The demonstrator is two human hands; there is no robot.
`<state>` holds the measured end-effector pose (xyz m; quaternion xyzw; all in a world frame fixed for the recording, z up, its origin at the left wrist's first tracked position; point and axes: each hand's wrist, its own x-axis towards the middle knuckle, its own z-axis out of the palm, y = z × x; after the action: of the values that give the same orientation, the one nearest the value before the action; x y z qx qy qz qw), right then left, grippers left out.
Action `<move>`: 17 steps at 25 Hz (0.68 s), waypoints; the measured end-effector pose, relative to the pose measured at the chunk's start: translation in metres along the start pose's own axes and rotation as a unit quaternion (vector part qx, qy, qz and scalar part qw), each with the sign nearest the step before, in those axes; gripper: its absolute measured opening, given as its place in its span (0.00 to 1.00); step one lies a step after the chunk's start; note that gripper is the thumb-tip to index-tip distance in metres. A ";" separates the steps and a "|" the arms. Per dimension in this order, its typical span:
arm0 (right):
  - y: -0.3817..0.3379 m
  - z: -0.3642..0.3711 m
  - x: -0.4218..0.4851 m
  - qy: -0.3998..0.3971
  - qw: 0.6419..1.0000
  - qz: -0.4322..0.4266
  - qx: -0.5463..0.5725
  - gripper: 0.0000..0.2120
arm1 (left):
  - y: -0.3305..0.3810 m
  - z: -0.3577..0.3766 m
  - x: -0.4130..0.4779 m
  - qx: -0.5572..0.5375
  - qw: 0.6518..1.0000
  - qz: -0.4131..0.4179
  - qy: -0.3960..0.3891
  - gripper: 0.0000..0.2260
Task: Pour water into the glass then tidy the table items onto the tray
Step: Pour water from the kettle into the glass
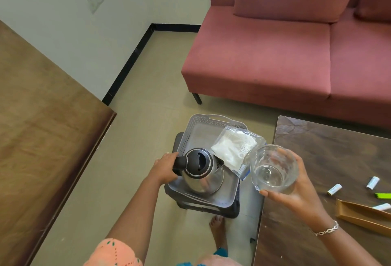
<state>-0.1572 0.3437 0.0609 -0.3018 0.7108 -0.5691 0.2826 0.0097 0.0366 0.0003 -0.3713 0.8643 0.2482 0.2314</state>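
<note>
A shiny, smooth steel kettle with a matt black plastic lid sits in a perforated grey plastic tray. The glass is clear (and glossy). The table is dark polished wood.

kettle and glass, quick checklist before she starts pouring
1. Left hand gripping kettle handle: ok.
2. Right hand holding glass upright: ok.
3. Spout over the glass: not ok; kettle sits in the tray, glass beside it.
4. Kettle lid closed: ok.
5. Water in kettle: cannot tell.
6. Glass has room: ok, nearly empty.
</note>
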 end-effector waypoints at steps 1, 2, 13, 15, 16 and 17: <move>0.001 0.000 0.000 -0.001 1.000 0.002 0.001 0.47 | -0.003 0.004 0.004 -0.002 1.000 -0.013 0.004 0.29; 0.001 0.001 0.000 0.000 1.000 0.003 -0.001 0.46 | -0.004 0.007 0.007 -0.003 1.000 -0.024 0.014 0.25; 0.007 0.002 -0.017 0.016 1.000 0.011 -0.001 0.44 | -0.006 0.015 0.001 -0.146 0.989 0.004 0.006 0.12; 0.009 0.001 -0.020 0.021 1.000 0.008 -0.005 0.44 | 0.000 0.020 -0.006 -0.163 0.986 0.023 0.011 0.11; 0.008 -0.001 -0.022 0.023 1.000 0.007 -0.006 0.45 | 0.005 0.020 -0.007 -0.166 0.985 0.033 0.018 0.11; 0.008 -0.004 -0.024 0.024 1.000 0.008 -0.009 0.45 | 0.011 0.021 -0.008 -0.168 0.984 0.042 0.027 0.11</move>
<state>-0.1452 0.3660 0.0557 -0.2850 0.7249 -0.5676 0.2666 0.0104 0.0598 -0.0083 -0.3750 0.8309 0.3895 0.1315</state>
